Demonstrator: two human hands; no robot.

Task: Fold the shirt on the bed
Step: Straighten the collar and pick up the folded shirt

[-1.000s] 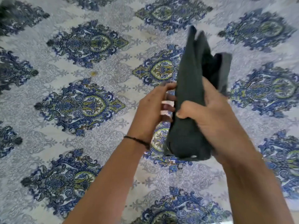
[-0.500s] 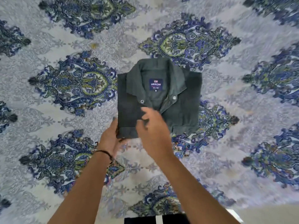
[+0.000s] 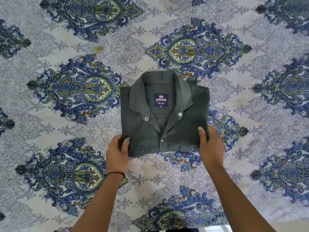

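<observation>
A dark grey-green shirt lies folded into a compact rectangle near the middle of the bed, collar toward the far edge and front facing up. The collar is spread open, showing a navy neck label that reads "ARROW" with an "M" below it. Two metal snap buttons sit at the collar tips, and a third shows lower on the closed placket. The tops of two chest pockets show along the near edge of the fold.

The left hand grips the shirt's near left corner, thumb lying on top of the fabric and the fingers tucked out of sight beneath it. The right hand grips the near right corner the same way, thumb on top, fingers curled around the side edge. Both bare forearms reach in from the near edge of the bed. A thin black band circles the left wrist.

The bed is covered by a pale grey sheet printed with large blue and green ornamental medallions in staggered rows. A small yellowish spot marks the sheet toward the far left of the shirt, well apart from it.
</observation>
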